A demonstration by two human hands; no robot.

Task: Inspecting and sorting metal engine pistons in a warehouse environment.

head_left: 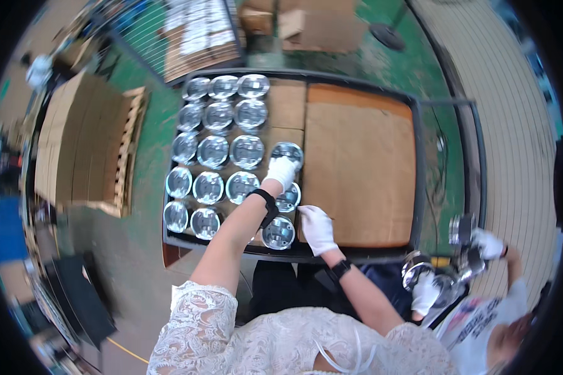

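Observation:
Rows of shiny round metal pistons stand on the cardboard-lined left half of a dark-framed cart. My left hand, in a white glove, grips the near edge of a piston at the far end of the rightmost row. Just nearer to me, another piston in that row is partly covered by my left hand and wrist. Beside it is my gloved right hand, fingers stretched out and fingertips close to its rim; whether they touch is unclear. The nearest piston of the row lies left of my right hand.
Brown cardboard lines the cart's right half. At lower right a co-worker's gloved hands handle more pistons beside a slatted conveyor. Stacked cardboard on a wooden pallet stands left of the cart.

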